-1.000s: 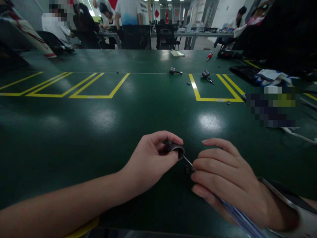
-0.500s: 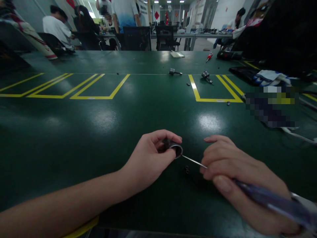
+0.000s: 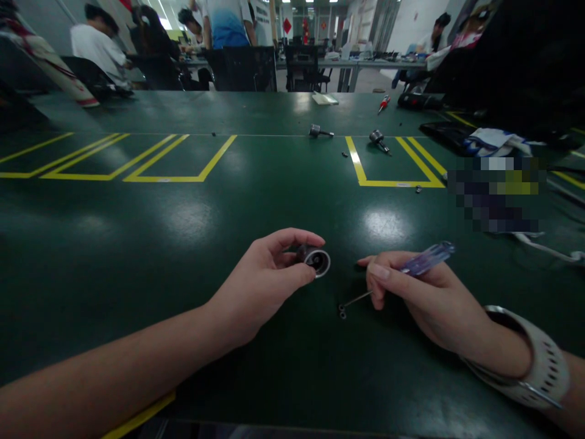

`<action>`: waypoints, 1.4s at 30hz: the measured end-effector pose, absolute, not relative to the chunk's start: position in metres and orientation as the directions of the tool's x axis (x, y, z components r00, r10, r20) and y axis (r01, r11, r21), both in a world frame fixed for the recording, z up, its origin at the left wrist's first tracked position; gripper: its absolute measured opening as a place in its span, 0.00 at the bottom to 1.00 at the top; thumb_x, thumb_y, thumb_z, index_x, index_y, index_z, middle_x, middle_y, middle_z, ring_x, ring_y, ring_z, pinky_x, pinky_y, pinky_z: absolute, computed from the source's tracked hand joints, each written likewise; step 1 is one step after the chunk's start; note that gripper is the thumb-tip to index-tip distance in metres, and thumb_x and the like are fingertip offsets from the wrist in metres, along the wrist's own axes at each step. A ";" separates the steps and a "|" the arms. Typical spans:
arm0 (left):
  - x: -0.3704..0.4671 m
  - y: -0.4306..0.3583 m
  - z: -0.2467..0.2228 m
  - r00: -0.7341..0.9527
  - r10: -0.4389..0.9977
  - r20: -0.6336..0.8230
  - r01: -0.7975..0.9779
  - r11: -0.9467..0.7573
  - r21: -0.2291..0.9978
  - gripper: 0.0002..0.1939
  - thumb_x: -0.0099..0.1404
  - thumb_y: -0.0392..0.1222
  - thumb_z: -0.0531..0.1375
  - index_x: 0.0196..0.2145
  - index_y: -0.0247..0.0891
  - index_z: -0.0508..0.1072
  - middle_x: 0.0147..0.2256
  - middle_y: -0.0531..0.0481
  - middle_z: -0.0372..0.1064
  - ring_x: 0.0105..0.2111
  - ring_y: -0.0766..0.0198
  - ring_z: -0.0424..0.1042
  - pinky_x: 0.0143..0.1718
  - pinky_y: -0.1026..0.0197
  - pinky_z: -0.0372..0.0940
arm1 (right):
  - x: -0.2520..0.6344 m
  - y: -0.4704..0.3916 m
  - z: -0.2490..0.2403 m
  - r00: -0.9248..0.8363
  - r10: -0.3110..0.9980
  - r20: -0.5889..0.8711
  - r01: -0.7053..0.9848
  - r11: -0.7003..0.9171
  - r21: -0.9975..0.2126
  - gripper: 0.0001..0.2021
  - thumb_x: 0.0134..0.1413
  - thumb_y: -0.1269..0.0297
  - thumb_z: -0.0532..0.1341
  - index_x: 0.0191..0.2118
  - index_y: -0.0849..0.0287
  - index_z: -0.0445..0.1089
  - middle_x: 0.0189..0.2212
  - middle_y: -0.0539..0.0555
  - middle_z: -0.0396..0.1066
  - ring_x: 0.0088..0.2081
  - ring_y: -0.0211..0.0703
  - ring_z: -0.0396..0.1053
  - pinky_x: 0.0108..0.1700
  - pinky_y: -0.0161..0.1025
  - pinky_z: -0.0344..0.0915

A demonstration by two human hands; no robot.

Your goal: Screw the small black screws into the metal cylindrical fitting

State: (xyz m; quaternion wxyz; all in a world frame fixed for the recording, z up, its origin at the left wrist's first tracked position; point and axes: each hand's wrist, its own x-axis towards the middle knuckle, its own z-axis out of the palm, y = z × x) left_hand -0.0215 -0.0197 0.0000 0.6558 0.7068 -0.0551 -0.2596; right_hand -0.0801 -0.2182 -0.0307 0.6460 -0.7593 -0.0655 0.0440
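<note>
My left hand (image 3: 269, 280) is closed around a hollow metal cylinder (image 3: 322, 261), whose round open end faces me and to the right. Between the thumb and fingers of my right hand (image 3: 420, 292) is a screwdriver (image 3: 427, 258) with a clear purplish handle and a thin metal shaft. The shaft slants down to the left, and its tip meets a pair of small dark ring-like parts (image 3: 342, 311) on the green table (image 3: 256, 384). Whether the tip sits inside a ring or only touches it, I cannot tell.
Two metal parts with shafts, one on the left (image 3: 320, 131) and one on the right (image 3: 379, 141), lie farther back. A red screwdriver (image 3: 384, 104) rests near the far edge. Yellow tape (image 3: 164, 179) marks the tabletop. A cloth (image 3: 500, 143) and a cable (image 3: 543, 247) lie right.
The screwdriver has left the cylinder's mouth, and its tip has moved down to the small rings. My right hand has turned, raising the handle. The cylinder now faces me more.
</note>
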 end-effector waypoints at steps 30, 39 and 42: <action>-0.032 -0.029 0.003 0.862 -0.443 -0.248 0.165 -0.219 0.962 0.11 0.51 0.32 0.62 0.34 0.37 0.71 0.35 0.50 0.75 0.35 0.63 0.73 0.34 0.63 0.66 | -0.094 -0.204 -0.015 0.632 0.451 0.631 0.735 -0.606 -0.303 0.05 0.57 0.70 0.57 0.31 0.61 0.68 0.28 0.52 0.73 0.32 0.39 0.69 0.49 0.47 0.61; -0.034 -0.031 -0.002 0.898 -0.424 -0.116 0.003 -0.258 0.966 0.08 0.52 0.34 0.59 0.32 0.37 0.73 0.31 0.50 0.75 0.34 0.62 0.74 0.33 0.63 0.68 | -0.095 -0.204 -0.016 0.614 0.455 0.645 0.742 -0.611 -0.276 0.05 0.58 0.69 0.56 0.32 0.60 0.68 0.29 0.51 0.74 0.32 0.39 0.69 0.49 0.46 0.62; -0.033 -0.031 -0.005 0.901 -0.424 -0.091 -0.016 -0.243 0.970 0.08 0.52 0.34 0.59 0.32 0.37 0.74 0.31 0.50 0.75 0.34 0.62 0.74 0.33 0.63 0.69 | -0.096 -0.204 -0.015 0.602 0.459 0.653 0.745 -0.618 -0.252 0.05 0.57 0.69 0.57 0.31 0.60 0.68 0.28 0.51 0.74 0.32 0.39 0.70 0.48 0.47 0.62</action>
